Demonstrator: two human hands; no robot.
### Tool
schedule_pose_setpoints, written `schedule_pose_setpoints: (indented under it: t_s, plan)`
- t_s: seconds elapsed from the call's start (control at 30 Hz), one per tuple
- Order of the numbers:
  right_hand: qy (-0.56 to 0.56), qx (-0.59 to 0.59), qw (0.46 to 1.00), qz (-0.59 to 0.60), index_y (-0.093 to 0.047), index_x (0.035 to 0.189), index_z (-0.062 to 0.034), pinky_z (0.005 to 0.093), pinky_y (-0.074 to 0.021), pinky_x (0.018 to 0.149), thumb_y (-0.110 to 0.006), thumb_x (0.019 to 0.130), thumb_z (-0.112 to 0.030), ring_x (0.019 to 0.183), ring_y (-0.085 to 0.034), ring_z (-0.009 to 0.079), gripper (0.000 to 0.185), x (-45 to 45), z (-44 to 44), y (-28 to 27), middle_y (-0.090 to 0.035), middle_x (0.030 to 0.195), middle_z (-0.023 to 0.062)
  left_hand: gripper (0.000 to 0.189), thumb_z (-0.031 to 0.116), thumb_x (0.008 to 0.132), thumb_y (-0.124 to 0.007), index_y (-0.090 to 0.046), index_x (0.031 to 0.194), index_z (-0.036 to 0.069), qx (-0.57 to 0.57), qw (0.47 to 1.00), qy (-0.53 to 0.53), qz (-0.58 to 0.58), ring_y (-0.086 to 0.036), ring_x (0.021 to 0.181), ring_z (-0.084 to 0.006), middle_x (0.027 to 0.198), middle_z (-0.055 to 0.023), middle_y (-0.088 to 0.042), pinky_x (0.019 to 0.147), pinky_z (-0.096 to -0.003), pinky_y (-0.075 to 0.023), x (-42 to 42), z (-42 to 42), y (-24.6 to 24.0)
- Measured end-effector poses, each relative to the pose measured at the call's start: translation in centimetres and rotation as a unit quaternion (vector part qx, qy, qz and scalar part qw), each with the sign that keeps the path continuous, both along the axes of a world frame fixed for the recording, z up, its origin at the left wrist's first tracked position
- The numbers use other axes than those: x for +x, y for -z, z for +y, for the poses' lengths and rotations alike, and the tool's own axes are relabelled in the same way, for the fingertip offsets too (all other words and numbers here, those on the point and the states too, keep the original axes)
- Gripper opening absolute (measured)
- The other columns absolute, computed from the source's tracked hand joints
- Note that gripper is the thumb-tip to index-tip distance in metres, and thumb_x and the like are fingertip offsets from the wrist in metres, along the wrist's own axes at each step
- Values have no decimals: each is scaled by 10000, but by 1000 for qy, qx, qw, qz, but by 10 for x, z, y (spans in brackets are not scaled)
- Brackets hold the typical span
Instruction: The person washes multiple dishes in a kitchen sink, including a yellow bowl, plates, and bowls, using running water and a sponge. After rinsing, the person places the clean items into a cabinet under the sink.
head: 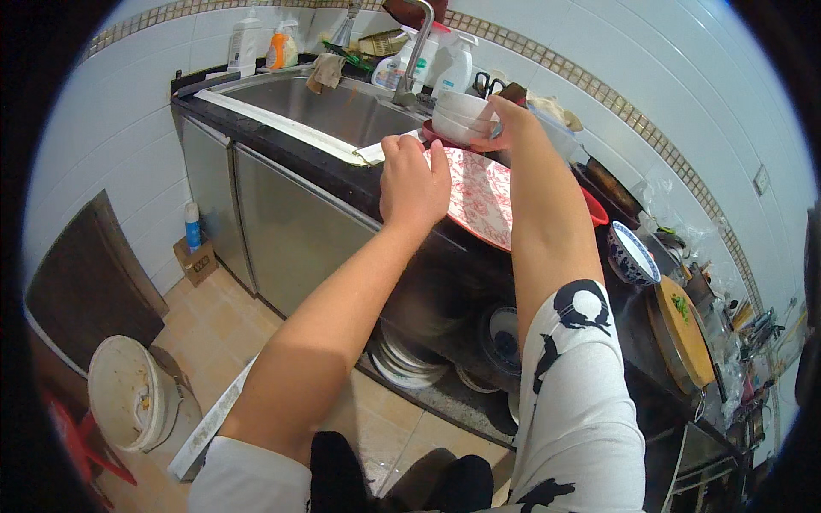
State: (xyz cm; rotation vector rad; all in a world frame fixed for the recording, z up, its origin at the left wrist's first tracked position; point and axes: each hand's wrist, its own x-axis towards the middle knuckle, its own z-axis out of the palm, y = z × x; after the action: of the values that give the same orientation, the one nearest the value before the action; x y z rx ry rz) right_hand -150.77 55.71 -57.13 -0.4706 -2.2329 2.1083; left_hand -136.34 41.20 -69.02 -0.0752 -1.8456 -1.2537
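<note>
My right hand (503,125) grips a stack of white bowls (460,115) from the right side, near the sink's right end by the faucet. Something red lies under the bowls. A large white plate with a red floral pattern (481,192) rests on the dark counter, partly behind my right forearm. My left hand (415,183) is at the plate's left edge, its fingers bent; the fingertips are hidden, so whether it holds the plate cannot be told.
A steel sink (288,102) lies to the left, with a cloth (326,72) on its rim and spray bottles (452,64) behind the faucet (417,51). On the right are a blue-and-white bowl (632,253) and a round chopping board (686,333). Plates (410,372) sit below the counter.
</note>
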Motion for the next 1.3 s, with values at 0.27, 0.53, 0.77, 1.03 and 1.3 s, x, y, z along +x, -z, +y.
schedule_pose_setpoints:
  t_s: [0.27, 0.53, 0.77, 1.03, 1.3]
  plan:
    - [-61, -167, 984, -29, -500, 1268, -57, 622, -432, 934, -367, 977, -290, 1139, -538, 404, 396, 6, -19, 2, -545, 1246, 185, 327, 289, 923, -523, -518, 935, -37, -20, 1000, 1, -8, -576, 933, -416, 1073, -224, -491, 802, -482, -477, 1, -1, -2]
    - [-68, -192, 979, -28, -502, 1260, 4, 563, -543, 867, -339, 999, -149, 1109, -575, 405, 344, -38, -3, 20, -570, 1242, 210, 319, 289, 922, -520, -523, 908, -30, -19, 1000, 1, -11, -576, 921, -410, 1055, -216, -493, 794, -484, -478, 1, 0, -2]
    - [-22, -253, 965, 68, -432, 1309, 24, 649, -494, 883, -348, 999, -145, 1137, -537, 457, 362, -41, -1, 32, -509, 1303, 238, 295, 304, 911, -558, -537, 874, 12, -15, 1000, -16, 7, -565, 902, -411, 1024, -205, -523, 788, -477, -459, 2, 0, -2]
    - [-131, -295, 944, 66, -248, 1423, -28, 712, -439, 895, -347, 992, -195, 1256, -341, 551, 472, 4, 41, -33, -299, 1421, 270, 361, 343, 888, -567, -548, 884, -17, -54, 997, -41, 21, -579, 897, -413, 1014, -225, -511, 788, -492, -481, -6, -1, 3]
    - [-198, -143, 954, 172, -302, 1397, 48, 590, -462, 982, -406, 956, -102, 1256, -372, 527, 477, 191, 97, -39, -284, 1426, 298, 575, 517, 849, -554, -592, 965, -45, -103, 992, -74, 21, -581, 962, -432, 1052, -268, -542, 857, -501, -479, -32, -5, 15]
